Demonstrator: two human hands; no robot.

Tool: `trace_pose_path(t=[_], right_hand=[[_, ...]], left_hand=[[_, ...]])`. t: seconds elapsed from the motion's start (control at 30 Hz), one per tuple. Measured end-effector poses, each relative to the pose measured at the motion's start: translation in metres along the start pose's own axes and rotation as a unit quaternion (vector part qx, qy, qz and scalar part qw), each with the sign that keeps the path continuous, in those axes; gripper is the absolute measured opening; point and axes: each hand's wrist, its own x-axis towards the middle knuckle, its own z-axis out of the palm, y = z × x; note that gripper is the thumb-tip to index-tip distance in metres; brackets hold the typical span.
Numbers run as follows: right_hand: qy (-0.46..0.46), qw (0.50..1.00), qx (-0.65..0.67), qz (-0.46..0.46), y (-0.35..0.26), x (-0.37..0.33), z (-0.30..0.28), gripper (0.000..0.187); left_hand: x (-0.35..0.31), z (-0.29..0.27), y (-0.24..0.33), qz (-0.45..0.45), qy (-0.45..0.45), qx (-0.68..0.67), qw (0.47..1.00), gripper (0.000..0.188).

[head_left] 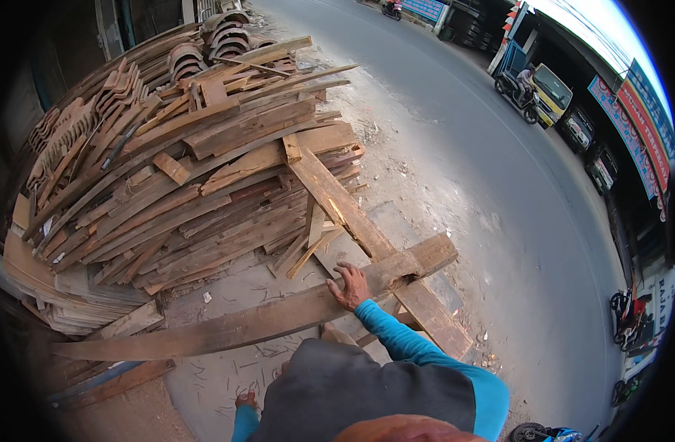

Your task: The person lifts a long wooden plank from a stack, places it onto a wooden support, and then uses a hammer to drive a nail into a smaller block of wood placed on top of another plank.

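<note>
A long, weathered wooden beam (278, 317) runs across in front of me, with a notch cut near its right end. That end rests across another plank (326, 193), which slopes from the wood pile down toward the lower right. My right hand (350, 287) lies on the beam left of the notch, its fingers bent and apart, not wrapped round the wood. Low in the view, my left hand (247, 400) hangs near the ground beside my body, away from the beam. Its fingers are small and partly hidden, and I cannot see anything held in them. Bent nails (256, 365) are scattered on the concrete nearby.
A big stack of old planks (205, 214) fills the left, with curved roof tiles (186, 60) on top. Flat boards (54, 295) lie at its near left. Right of me runs an asphalt road (492, 140), with a motorcycle (520, 94) and a yellow vehicle (551, 92) across it.
</note>
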Motion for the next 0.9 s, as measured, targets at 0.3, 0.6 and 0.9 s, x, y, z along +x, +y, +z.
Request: trace_pose_path(t=[0.3, 0.6, 0.9], right_hand=[[-0.258, 0.965, -0.034, -0.037, -0.138, -0.109, 0.126, 0.058], [-0.189, 0.973, -0.134, -0.024, -0.144, -0.109, 0.145, 0.056], [-0.145, 0.972, -0.180, 0.047, -0.128, -0.133, 0.172, 0.077]], left_hand=[[-0.085, -0.048, -0.223, -0.138, -0.057, 0.109, 0.983, 0.055], [-0.052, -0.079, -0.158, -0.119, 0.029, -0.213, 0.969, 0.064], [-0.085, -0.089, -0.183, -0.182, -0.004, -0.218, 0.959, 0.055]])
